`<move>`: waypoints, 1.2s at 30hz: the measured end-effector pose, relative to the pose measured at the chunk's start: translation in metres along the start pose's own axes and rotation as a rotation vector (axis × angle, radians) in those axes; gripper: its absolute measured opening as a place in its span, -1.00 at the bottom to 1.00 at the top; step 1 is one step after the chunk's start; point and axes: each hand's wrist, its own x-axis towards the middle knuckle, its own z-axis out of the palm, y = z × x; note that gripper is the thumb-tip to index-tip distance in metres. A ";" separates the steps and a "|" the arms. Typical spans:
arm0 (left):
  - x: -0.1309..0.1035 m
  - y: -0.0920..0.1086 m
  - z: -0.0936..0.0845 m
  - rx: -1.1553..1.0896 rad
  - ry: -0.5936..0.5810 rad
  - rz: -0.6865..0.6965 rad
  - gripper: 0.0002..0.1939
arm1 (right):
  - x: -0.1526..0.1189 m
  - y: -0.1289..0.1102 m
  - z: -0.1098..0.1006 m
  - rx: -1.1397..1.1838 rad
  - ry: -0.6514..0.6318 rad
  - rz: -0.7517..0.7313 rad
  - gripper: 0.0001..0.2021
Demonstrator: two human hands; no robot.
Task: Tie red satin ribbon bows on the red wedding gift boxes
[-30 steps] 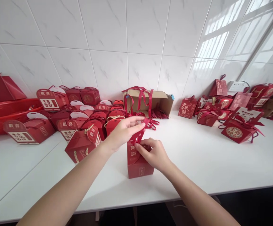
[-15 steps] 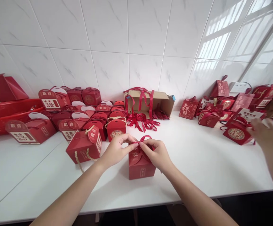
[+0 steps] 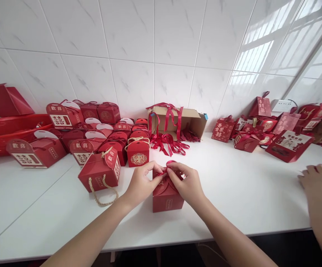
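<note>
A small red gift box (image 3: 168, 200) stands upright on the white table in front of me. Its top flaps are folded together under a red ribbon (image 3: 172, 162). My left hand (image 3: 143, 182) pinches the ribbon from the left between thumb and fingers. From the right, my right hand (image 3: 187, 181) pinches the same ribbon close beside it, the two thumbs almost meeting. The knot or loop is mostly hidden by my fingers. To the left of my hands sits a red box with a rope handle (image 3: 99, 172), its cord lying on the table.
Many red boxes (image 3: 138, 154) stand grouped at the left, beside a red plastic basket (image 3: 13, 128). An open cardboard box (image 3: 192, 124) with red ribbons lies by the wall. More gift boxes (image 3: 288, 146) stand at right, near another person's hand (image 3: 319, 185).
My hands have stayed at the ribbon, and its loop shows less above my fingers. The other person's hand has moved nearer the table's front, and a round-patterned box has left its spot.
</note>
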 end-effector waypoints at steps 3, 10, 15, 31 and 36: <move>-0.001 -0.005 0.002 -0.007 0.024 0.028 -0.94 | -0.003 0.000 -0.002 -0.130 -0.009 -0.097 -0.84; -0.001 -0.008 0.004 -0.007 0.060 0.031 -0.95 | -0.003 0.005 -0.004 -0.178 -0.014 -0.035 -0.86; 0.002 -0.009 0.005 -0.052 0.058 -0.015 -0.93 | 0.004 0.003 -0.009 0.083 -0.242 0.190 -0.81; 0.001 -0.006 -0.008 0.008 -0.045 -0.053 -0.82 | 0.002 0.005 -0.002 0.346 -0.212 0.290 -0.72; 0.002 0.001 -0.010 -0.001 -0.071 -0.109 -0.92 | -0.006 -0.002 -0.018 0.132 -0.341 0.174 -0.74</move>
